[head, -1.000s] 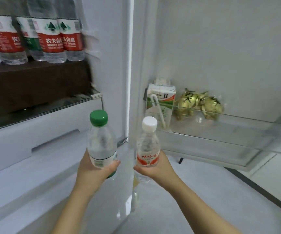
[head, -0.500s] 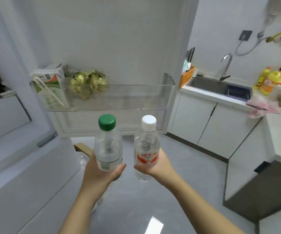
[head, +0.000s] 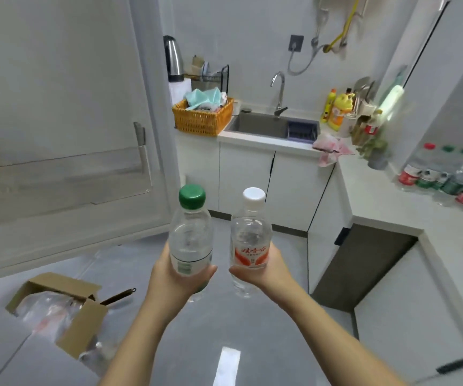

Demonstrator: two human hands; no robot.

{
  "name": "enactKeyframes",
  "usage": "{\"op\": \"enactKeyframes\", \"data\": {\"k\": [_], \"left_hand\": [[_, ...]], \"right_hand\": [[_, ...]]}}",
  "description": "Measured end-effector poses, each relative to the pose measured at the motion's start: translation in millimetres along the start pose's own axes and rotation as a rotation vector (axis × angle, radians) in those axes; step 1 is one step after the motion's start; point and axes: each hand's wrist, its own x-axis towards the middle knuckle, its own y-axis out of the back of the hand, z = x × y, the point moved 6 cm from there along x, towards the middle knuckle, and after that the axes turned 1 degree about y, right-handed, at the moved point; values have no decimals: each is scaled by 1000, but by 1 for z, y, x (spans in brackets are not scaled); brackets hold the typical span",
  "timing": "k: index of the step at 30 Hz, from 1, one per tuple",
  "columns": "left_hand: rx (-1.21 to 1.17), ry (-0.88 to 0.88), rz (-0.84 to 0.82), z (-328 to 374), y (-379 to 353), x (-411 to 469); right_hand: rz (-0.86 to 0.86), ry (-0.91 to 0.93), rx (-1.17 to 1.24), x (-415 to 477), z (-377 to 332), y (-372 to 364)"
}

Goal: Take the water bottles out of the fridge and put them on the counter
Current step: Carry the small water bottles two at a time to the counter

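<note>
I hold two water bottles upright in the centre of the frame, side by side and just apart. My left hand (head: pixel 176 277) grips the lower part of the green-capped bottle (head: pixel 191 235), with my thumb curled across its label. My right hand (head: pixel 265 270) grips the white-capped bottle (head: pixel 250 232) around its red and white label.

The open fridge door (head: pixel 57 107) fills the upper left of the frame. The white counter (head: pixel 377 196) runs along the right edge. On it, at the far right, stands a blurred cluster of water bottles (head: pixel 447 174) with red and green caps.

At upper centre is a sink (head: pixel 263 125), with a wicker basket (head: pixel 202 118) just left of it. An open cardboard box (head: pixel 69 313) lies on the grey floor at lower left.
</note>
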Motion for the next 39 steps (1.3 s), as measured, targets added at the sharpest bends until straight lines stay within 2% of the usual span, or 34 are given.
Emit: {"op": "enactKeyframes", "data": {"k": [8,13,24,39], "left_hand": [[-85,-52,-175,42,-83,83],[-131,-84,-226,58,-124,129],[-137,-117,-366,92,-228,164],[-168,-137,-391,160,-438,154]], "right_hand": [[162,-24,14,63,15,89],[251,-26,19,93,25,145],[430,-60,72,105,59,248],[410,-40,-41,109,97,462]]}}
